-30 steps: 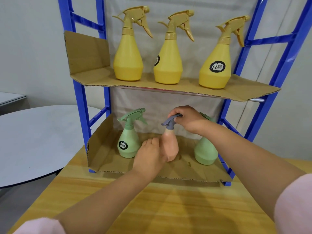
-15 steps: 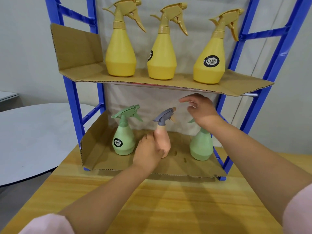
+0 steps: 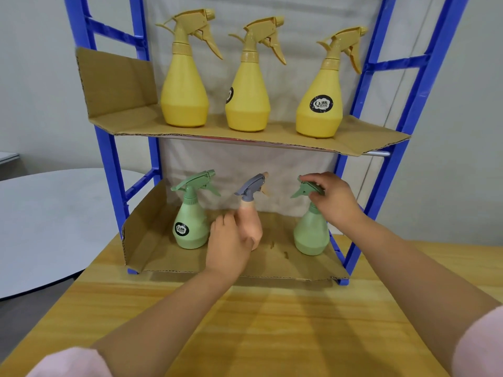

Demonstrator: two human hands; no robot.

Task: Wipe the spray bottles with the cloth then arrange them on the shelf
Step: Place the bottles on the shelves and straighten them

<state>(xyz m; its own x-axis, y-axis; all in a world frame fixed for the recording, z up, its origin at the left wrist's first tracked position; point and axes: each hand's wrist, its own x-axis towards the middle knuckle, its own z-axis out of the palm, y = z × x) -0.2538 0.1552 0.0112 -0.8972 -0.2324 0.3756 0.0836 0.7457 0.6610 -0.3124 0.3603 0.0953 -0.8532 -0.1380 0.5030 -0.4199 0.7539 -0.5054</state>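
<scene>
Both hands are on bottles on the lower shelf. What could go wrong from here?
The right hand pinches the small green spray bottle on the right only by its trigger head; a pull could tip it. The left hand grips the peach spray bottle with the grey trigger close to the small green spray bottle on the left; sliding it may knock that one over.

A plain wall (image 3: 35, 91) in a very light grey stands at the back, and it looks the same on the right side. The light is soft and even. Close by is a wooden table (image 3: 272, 322) with yellow-brown stripes in the grain. To the left stands a round grey table (image 3: 54, 227) with a smooth top. Behind it, at the far left edge, a bit of another pale tabletop (image 3: 8, 156) shows. The floor (image 3: 32, 317) under the round table is dark grey.
</scene>
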